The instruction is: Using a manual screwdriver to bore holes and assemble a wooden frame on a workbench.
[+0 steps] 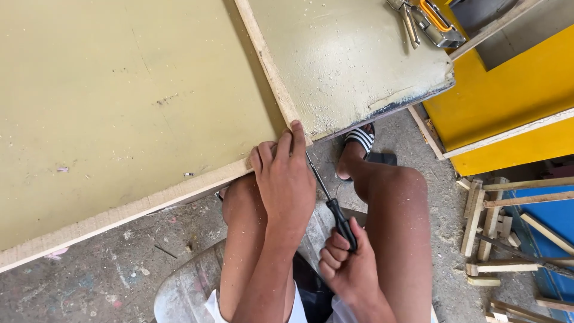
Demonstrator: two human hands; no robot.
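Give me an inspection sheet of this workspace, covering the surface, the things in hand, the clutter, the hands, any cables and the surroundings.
Surface: olive-yellow panel edged with a bare wood strip; sawdust specks on it.
Job's things: screwdriver with a black handle, shaft angled up to the panel's corner.
Clutter: metal tool with an orange handle on the second panel; loose wood offcuts on the floor.
Hands: left hand presses on the panel corner, fingers over the strip; right hand grips the screwdriver handle.
Cables: nothing seen.
Surroundings: dusty concrete floor, yellow cabinet, blue surface, striped sandal on the person's foot.
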